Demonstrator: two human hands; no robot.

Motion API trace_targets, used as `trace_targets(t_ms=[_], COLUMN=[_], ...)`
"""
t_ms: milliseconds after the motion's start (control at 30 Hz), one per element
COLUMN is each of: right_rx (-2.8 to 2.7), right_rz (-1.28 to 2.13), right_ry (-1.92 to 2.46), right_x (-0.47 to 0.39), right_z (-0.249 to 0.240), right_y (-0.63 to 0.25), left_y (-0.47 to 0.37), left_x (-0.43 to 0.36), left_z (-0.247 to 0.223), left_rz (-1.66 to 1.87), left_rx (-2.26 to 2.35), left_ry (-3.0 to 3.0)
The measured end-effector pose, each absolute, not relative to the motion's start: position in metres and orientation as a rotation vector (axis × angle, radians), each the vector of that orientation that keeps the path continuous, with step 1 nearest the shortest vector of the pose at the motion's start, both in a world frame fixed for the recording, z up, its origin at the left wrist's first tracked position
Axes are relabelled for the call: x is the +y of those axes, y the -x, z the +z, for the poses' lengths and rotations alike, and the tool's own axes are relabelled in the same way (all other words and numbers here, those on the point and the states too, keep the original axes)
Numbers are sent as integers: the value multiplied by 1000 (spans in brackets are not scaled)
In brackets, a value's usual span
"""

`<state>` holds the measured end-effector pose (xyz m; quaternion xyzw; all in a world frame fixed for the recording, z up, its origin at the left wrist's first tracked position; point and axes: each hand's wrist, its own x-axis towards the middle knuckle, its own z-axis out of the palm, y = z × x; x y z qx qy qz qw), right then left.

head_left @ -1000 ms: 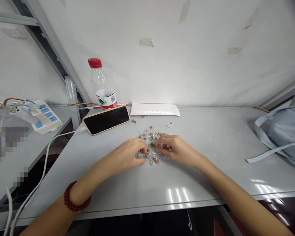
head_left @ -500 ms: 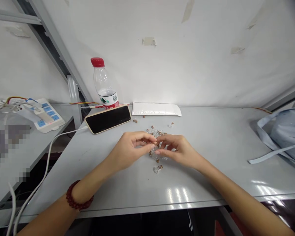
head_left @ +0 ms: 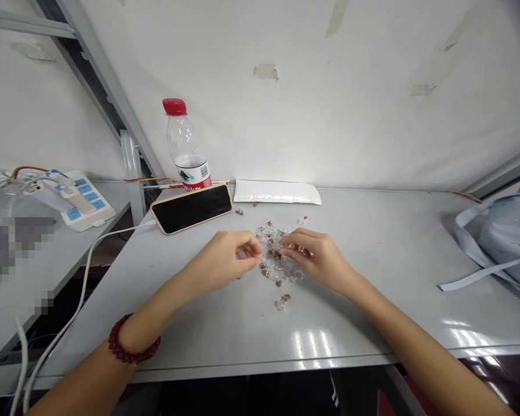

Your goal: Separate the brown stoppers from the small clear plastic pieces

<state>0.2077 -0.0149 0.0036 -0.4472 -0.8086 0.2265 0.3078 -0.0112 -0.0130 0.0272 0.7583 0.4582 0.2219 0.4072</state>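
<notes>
A loose pile of tiny clear bottles with brown stoppers [head_left: 281,268] lies on the grey table [head_left: 372,231], in the gap between the two hands. The left hand [head_left: 229,260] is at the pile's left edge, its fingers curled and its thumb near the fingertips; whether something is held inside cannot be told. The right hand [head_left: 323,254] reaches over the pile's right side, thumb and fingers drawn close together beside some stoppers near the middle; whether they grip one is unclear. One stoppered bottle [head_left: 281,303] lies apart from the pile, nearer the person than both hands. Another small bottle [head_left: 303,220] is beyond the right hand, toward the white packet [head_left: 277,192]. Farther off than the left hand, a phone [head_left: 193,209] leans against a red-capped water bottle [head_left: 188,147].
</notes>
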Motion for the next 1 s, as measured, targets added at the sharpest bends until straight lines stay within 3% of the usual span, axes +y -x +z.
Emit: trace_targets(t_ms=[133,467,800,1000], right_rx=[-2270,-2310,-2355,-2374], right_rz=[396,373,622,600], right_ry=[1227,1202,932,955], right_x=[-6,-7,-22,-23], right_z=[-6,-6,12,12], right_y=[-216,-216,-206,-205], left_y=[18,4,1,7], left_x=[-11,-16,-18,-24], left_z=[22,5,4,16], left_rz=[298,333,367,248], left_rx=[1127,1018,1003,935], left_ry=[-2141,-2443,-2559,-2471])
